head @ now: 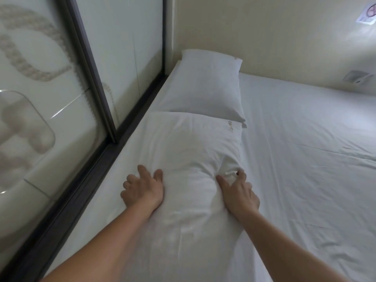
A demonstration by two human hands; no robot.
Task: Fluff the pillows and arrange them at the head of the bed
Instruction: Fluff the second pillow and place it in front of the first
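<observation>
Two white pillows lie end to end along the left edge of the bed. The far pillow [205, 86] rests against the beige wall in the corner. The near pillow [189, 143] is rumpled and lies lengthwise toward me. My left hand [142, 190] presses flat against its left side, fingers spread. My right hand [238, 192] pushes into its right side, with the fingertips pinching a fold of the pillowcase. The pillow is squeezed narrower between the two hands.
The white bedsheet [305, 159] stretches to the right, lightly creased. A dark-framed glass sliding panel [91, 82] runs along the bed's left edge. On the beige wall [264, 37] sit a socket plate [356, 77] and a sticker [367, 17].
</observation>
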